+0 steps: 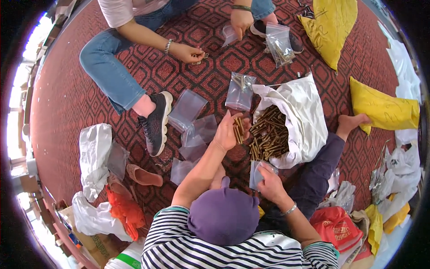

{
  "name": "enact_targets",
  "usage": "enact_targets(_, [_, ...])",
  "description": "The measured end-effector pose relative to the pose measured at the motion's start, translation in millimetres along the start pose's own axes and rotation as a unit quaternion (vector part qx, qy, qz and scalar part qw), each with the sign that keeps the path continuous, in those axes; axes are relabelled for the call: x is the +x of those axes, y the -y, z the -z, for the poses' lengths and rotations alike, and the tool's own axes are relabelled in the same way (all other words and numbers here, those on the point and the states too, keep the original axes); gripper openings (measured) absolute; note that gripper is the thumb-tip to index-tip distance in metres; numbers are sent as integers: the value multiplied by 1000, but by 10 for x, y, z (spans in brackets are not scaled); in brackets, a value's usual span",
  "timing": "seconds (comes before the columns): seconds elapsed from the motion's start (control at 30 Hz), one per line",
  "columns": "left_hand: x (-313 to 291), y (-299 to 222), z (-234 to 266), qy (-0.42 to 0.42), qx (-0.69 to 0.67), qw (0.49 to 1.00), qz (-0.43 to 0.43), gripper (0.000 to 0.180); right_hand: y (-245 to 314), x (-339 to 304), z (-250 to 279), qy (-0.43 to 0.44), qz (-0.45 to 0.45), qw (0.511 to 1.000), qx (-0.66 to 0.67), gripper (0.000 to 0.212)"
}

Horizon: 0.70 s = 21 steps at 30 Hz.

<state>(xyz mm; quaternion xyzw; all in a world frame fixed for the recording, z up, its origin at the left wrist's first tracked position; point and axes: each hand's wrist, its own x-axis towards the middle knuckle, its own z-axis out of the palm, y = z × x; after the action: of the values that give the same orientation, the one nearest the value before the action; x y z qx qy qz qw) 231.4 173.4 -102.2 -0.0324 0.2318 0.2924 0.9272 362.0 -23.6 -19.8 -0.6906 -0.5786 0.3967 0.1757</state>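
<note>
My left hand is raised palm-up and holds a few brass-coloured bolts just left of an open white sack. The sack is full of the same bolts. Nearer my body, my right hand grips a small clear plastic bag at the sack's lower edge. Several empty clear bags lie on the red patterned carpet left of my left hand.
Another person in jeans sits opposite, one hand near the carpet, the other on a clear bag. Two filled clear bags, yellow sacks, a white sack, an orange bag and a slipper lie about.
</note>
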Motion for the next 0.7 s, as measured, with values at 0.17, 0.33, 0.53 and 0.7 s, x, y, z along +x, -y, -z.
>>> enact_targets(0.17, [-144, -27, -166, -15, -44, 999, 14, 51, 59, 29, -37, 6, 7, 1000, 1, 47])
enact_targets(0.33, [-23, 51, -115, -52, -16, 998, 21, 51, -31, 15, -11, 9, 5, 1000, 8, 47])
enact_targets(0.53, [310, 176, 20, -159, 442, 883, 4, 38, -129, 33, 69, 10, 5, 1000, 15, 48])
enact_targets(0.7, [584, 345, 49, -118, 800, 576, -120, 27, -160, 49, 154, 19, 1, 1000, 16, 49])
